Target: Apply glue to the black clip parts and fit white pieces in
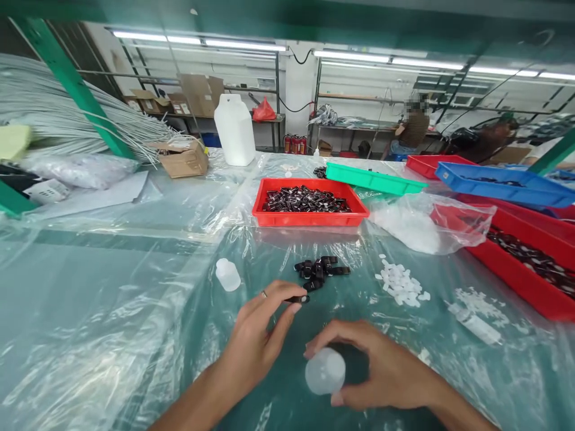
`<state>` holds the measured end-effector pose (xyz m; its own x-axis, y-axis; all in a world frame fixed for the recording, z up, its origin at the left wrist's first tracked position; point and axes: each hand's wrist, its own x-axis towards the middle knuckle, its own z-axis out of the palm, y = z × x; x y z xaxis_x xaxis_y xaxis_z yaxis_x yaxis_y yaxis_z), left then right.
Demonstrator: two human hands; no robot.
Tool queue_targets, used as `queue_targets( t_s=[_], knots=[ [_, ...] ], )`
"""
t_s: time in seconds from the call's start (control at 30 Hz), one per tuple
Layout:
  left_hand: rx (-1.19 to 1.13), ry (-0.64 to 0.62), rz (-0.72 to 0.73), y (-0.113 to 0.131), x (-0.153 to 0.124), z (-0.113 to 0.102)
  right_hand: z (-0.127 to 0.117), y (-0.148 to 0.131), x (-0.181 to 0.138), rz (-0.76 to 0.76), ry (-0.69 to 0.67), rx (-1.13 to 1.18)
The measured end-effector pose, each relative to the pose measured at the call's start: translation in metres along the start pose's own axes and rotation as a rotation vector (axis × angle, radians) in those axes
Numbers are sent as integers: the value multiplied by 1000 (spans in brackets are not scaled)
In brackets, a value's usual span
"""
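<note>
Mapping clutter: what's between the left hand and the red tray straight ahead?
In the head view, a loose pile of black pieces lies between the left hand and that red tray.

Legible text: none. Marks too small or blurred to read, placed by the white plastic jug (234, 134):
Small white carton (48, 191), far left of the jug and nearer the viewer — dark print, wording lost.
Cardboard box (184, 161), just left of the jug — faint marking, undecipherable.
Upright cardboard carton (202, 96), behind the jug to its left: small marks.
Blue tray (507, 190), far right of the jug: pale patch at its left corner, content indistinct.
</note>
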<state>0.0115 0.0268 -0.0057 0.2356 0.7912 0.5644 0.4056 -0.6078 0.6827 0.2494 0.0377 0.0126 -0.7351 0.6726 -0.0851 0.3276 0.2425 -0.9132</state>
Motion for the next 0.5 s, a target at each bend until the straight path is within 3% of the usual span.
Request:
queue_targets(
  t_s=[0.1, 0.23, 0.5],
  knots=[
    [-25, 7, 34, 5, -1, -1, -7, -6, -7, -69, 181, -36],
    [-62, 13, 60, 10, -1, -1, -18, -9, -21, -153, 493, -432],
    [-173, -31, 102, 14, -2, 2, -18, -14, -25, -351, 512, -609]
  ],
)
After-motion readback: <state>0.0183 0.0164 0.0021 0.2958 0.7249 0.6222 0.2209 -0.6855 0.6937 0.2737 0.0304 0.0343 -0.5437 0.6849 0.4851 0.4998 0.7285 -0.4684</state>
